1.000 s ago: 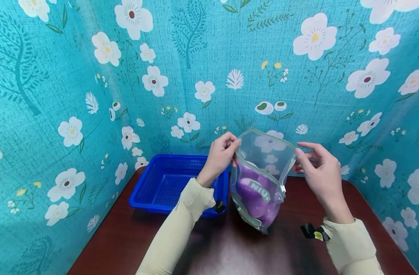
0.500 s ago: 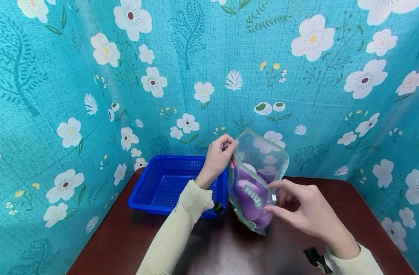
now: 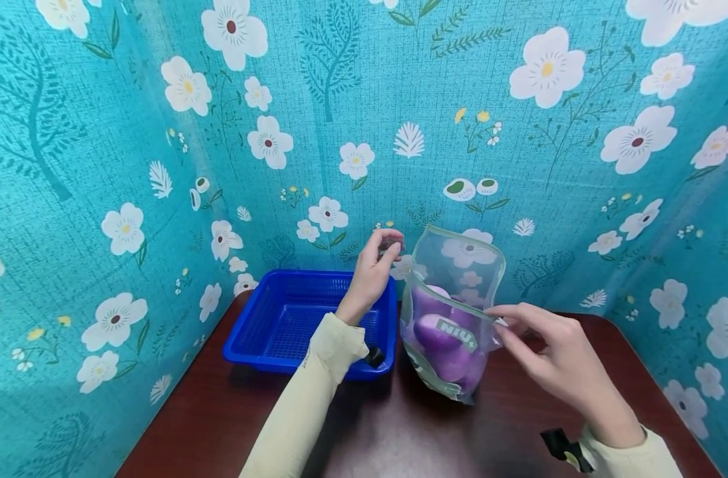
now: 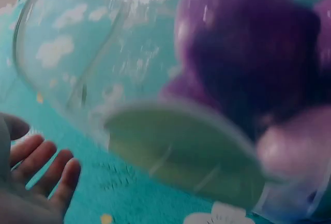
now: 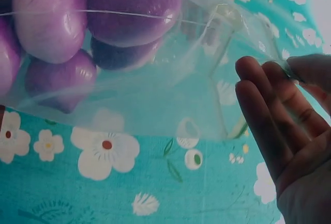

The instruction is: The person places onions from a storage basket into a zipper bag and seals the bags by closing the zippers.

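A clear zip bag [image 3: 453, 372] with a pale green rim and "NIU" lettering stands on the table, its mouth gaping. Several shiny purple, onion-like round things [image 5: 51, 17] fill its lower part. My right hand [image 3: 555, 358] pinches the bag's rim at the zip corner between thumb and index finger; in the right wrist view the other fingers extend beside the film. Just left of the bag's mouth, my left hand [image 3: 372, 272] hovers with loosely bent fingers and holds nothing. The left wrist view has its fingers [image 4: 64, 182] apart from the bag's film.
A blue perforated plastic basket [image 3: 238, 338] sits left of the bag, partly behind the left forearm. The dark red-brown table [image 3: 220, 425] runs up to a turquoise flowered cloth [image 3: 352, 86] hanging at the back and both sides.
My left hand has let go of the bag's left rim and drawn slightly left. My right hand came down to the zip corner and now pinches it, moving a little right.
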The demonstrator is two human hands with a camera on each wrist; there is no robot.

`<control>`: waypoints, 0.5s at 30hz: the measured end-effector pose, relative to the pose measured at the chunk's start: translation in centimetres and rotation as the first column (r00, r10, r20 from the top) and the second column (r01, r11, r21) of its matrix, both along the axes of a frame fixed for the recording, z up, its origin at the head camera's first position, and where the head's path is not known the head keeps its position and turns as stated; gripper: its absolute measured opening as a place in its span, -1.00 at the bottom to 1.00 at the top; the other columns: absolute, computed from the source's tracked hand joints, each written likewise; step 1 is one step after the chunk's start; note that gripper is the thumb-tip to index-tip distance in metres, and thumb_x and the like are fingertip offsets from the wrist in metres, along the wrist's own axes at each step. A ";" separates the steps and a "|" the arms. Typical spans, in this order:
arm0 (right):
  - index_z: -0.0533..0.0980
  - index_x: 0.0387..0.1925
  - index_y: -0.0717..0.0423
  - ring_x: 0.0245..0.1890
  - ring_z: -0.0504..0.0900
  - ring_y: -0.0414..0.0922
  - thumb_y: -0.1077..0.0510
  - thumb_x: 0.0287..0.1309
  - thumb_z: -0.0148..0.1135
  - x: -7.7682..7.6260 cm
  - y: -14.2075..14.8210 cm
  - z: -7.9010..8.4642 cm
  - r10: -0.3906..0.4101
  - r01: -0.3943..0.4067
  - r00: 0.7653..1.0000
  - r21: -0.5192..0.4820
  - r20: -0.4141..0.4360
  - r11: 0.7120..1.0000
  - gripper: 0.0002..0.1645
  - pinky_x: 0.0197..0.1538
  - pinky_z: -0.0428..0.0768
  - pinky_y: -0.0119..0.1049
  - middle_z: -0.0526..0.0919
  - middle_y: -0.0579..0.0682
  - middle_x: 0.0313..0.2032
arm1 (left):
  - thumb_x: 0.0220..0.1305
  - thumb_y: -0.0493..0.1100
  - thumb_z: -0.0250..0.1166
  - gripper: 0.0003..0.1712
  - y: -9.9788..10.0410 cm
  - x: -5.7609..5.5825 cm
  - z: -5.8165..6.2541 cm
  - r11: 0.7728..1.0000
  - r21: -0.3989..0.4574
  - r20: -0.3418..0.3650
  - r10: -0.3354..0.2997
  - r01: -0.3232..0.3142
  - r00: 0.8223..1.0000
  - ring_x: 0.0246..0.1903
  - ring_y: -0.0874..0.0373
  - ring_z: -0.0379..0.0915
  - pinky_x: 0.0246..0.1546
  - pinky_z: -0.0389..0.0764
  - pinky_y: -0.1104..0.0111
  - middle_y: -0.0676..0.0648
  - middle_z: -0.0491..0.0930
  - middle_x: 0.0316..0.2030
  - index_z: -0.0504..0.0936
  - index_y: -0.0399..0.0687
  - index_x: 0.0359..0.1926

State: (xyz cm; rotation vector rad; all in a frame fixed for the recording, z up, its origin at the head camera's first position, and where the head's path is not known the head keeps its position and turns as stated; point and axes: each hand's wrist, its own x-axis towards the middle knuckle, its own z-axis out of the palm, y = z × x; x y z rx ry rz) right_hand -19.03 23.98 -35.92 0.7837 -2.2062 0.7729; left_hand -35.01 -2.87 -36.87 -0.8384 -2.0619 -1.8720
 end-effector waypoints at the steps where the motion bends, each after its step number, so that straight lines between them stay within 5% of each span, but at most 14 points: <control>1: 0.71 -0.05 -0.08 -0.49 0.59 -0.48 0.48 -0.02 0.49 -0.1 0.3 0.0 -0.022 0.022 1.000 -0.002 0.004 1.000 -0.46 -0.43 0.48 -0.57 0.75 -0.23 -0.37 | 0.66 -0.11 0.00 -0.62 -0.1 -0.3 -0.1 1.000 -0.010 0.013 -0.016 0.016 1.000 0.17 -0.09 0.53 0.19 0.60 0.04 -0.24 0.55 0.20 0.44 -0.15 0.32; 4: 0.68 0.05 -0.06 -0.54 0.53 -0.44 0.51 0.03 0.46 -0.3 1.2 -0.1 -0.071 0.072 0.997 -0.021 0.037 0.997 -0.41 -0.49 0.41 -0.56 0.70 -0.25 -0.40 | 0.68 -0.08 -0.05 -0.52 -0.3 -1.0 -0.5 0.993 -0.035 0.080 -0.109 0.112 0.991 0.42 -0.04 0.34 0.39 0.43 0.00 -0.16 0.40 0.43 0.30 -0.01 0.50; 8: 0.64 0.16 -0.02 -0.54 0.54 -0.38 0.47 0.15 0.40 -0.8 2.7 -0.4 -0.110 0.117 0.988 -0.062 0.108 0.991 -0.42 -0.52 0.40 -0.54 0.69 -0.18 -0.39 | 0.68 0.04 -0.06 -0.44 -0.1 -1.5 -0.8 0.970 -0.100 0.158 -0.206 0.223 0.966 0.49 0.06 0.25 0.51 0.29 0.03 -0.07 0.34 0.48 0.18 0.18 0.58; 12: 0.60 0.25 -0.03 -0.47 0.66 -0.35 0.38 0.28 0.35 -1.4 4.1 -0.6 -0.121 0.145 0.971 -0.112 0.205 0.983 -0.46 -0.42 0.53 -0.61 0.71 -0.12 -0.34 | 0.66 0.01 0.01 -0.50 0.3 -1.6 -1.1 0.963 -0.124 0.137 -0.221 0.238 0.966 0.34 0.05 0.42 0.41 0.43 0.12 -0.12 0.49 0.34 0.34 0.04 0.49; 15: 0.56 0.29 0.02 -0.43 0.72 -0.33 0.35 0.34 0.31 -2.0 5.0 -0.8 -0.105 0.148 0.961 -0.154 0.257 0.977 -0.47 -0.29 0.60 -0.65 0.72 -0.15 -0.32 | 0.62 -0.10 0.09 -0.67 0.4 -1.5 -1.3 0.973 -0.103 0.057 -0.203 0.208 0.978 0.10 -0.08 0.55 0.17 0.59 0.25 -0.19 0.63 0.11 0.56 -0.14 0.23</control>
